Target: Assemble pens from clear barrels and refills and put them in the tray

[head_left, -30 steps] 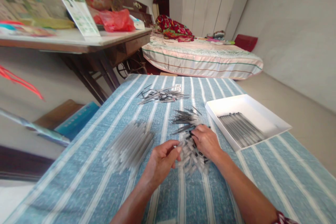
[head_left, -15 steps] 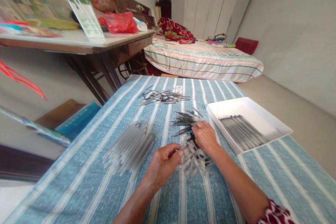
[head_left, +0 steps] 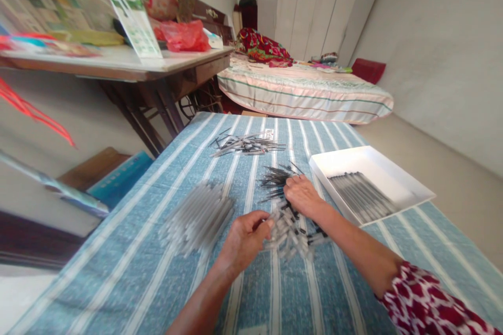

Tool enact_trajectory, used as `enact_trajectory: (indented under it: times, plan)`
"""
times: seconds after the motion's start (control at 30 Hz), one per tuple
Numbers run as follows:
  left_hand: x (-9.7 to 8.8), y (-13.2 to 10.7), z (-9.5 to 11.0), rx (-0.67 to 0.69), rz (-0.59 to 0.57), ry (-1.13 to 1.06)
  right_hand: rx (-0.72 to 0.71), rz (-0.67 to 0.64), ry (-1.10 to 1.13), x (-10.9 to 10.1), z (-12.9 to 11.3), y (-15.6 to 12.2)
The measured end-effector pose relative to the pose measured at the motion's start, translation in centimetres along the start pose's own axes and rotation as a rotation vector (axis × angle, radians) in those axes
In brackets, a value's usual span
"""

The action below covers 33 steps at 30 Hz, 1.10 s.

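Observation:
My left hand (head_left: 248, 238) is closed in a pinch at the left edge of a heap of whitish pen caps (head_left: 288, 246), some with black parts. Anything between its thumb and forefinger is too blurred to name. My right hand (head_left: 302, 194) bends its fingers down at the near end of a bundle of thin black pen refills (head_left: 273, 178), just above the caps. Its fingertips are hidden, so what they grip does not show. To the left of my left hand lies a stack of grey translucent pen barrels (head_left: 198, 214), side by side.
A white box (head_left: 408, 180) at the right holds a row of grey pens (head_left: 359, 196). Farther back on the striped tablecloth (head_left: 137, 251) lies a loose pile of thin dark and clear sticks (head_left: 247, 144). A cluttered desk (head_left: 188, 60) stands left, a bed (head_left: 306, 84) beyond.
My right hand has shifted slightly left and away from me, from the caps' upper edge toward the black refills. My left hand stays by the caps, its thumb and forefinger closer together.

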<state>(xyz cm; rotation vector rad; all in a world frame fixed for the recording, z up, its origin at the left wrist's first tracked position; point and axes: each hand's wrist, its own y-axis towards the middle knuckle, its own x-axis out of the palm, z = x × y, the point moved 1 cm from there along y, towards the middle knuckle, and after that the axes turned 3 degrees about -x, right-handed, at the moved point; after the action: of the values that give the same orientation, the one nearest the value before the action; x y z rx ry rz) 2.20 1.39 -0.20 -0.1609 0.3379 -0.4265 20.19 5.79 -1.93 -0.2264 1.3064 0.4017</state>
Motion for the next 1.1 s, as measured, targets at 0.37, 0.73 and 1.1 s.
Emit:
enact_trajectory:
  times: [0.37,0.73,1.1]
  plan:
    - [-0.2,0.4,-0.8,0.040,0.026,0.026,-0.071,0.186,-0.089,-3.3,0.9,-4.4]
    - [0.3,0.4,-0.8,0.033,-0.003,0.015,-0.199,0.253,-0.149,-4.9,0.0,-5.7]
    - [0.0,0.2,-0.4,0.043,-0.015,0.045,-0.210,0.176,-0.093,-5.2,0.0,-5.4]
